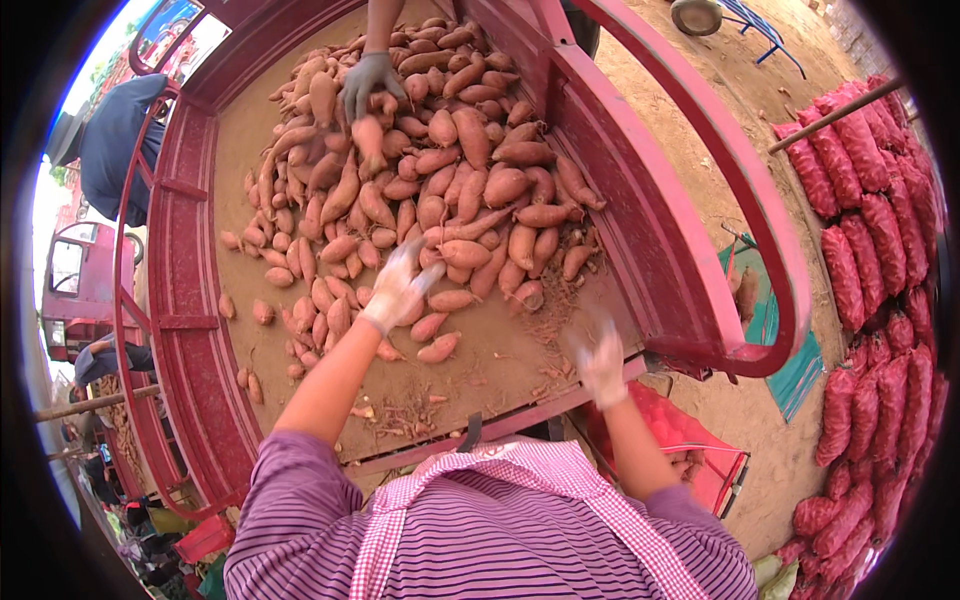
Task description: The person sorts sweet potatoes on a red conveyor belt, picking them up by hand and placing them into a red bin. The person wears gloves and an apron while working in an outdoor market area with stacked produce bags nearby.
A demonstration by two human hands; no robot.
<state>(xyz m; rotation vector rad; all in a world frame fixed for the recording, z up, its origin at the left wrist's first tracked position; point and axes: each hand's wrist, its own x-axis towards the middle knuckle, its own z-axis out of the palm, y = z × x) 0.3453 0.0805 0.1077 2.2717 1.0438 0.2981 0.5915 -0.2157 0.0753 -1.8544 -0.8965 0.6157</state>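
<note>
A large heap of sweet potatoes point(472, 135) lies on the dusty bed of a red metal truck. My left hand point(399, 289), in a pale glove, reaches over the near side of the heap with its fingers spread, close to or touching a sweet potato; whether it grips one cannot be told. My right hand point(600, 360), gloved and blurred, is above the bed's near right corner, beside root scraps point(559, 330), with no sweet potato visible in it. Beyond, a co-worker's grey-gloved hand point(369, 82) is over the heap, at a sweet potato point(369, 139).
Red side walls point(630, 187) flank the bed, with a curved rail at right. A red mesh bag point(675, 435) on a frame stands below my right arm. Stacked red net sacks point(885, 225) rise at far right. A person in dark blue point(124, 142) is outside the left wall.
</note>
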